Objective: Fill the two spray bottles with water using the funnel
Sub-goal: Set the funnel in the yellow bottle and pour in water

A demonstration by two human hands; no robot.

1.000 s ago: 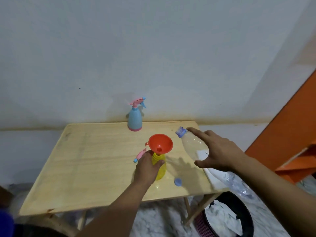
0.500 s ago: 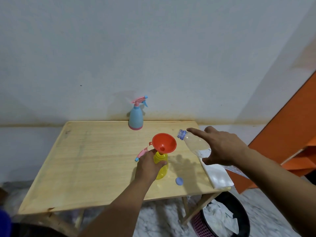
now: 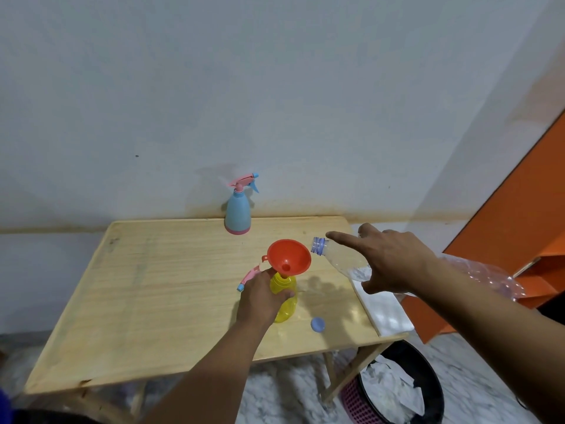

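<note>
A yellow spray bottle [image 3: 287,304] stands uncapped on the wooden table [image 3: 159,289], with an orange funnel [image 3: 289,258] set in its neck. My left hand [image 3: 260,298] grips the yellow bottle's body. My right hand [image 3: 388,264] holds a clear plastic water bottle [image 3: 339,261] tilted almost level, its open mouth just right of the funnel's rim. A pink spray head [image 3: 249,278] lies on the table behind my left hand. A blue spray bottle [image 3: 238,214] with a pink trigger stands at the table's far edge.
A small blue cap [image 3: 318,325] lies on the table right of the yellow bottle. A white cloth [image 3: 382,307] covers the table's right edge. A bin [image 3: 406,390] with paper stands on the floor below. An orange structure [image 3: 516,228] rises at right.
My right hand has lifted the water bottle and tipped it flatter, bringing its mouth close to the funnel's rim. My left hand stays on the yellow bottle.
</note>
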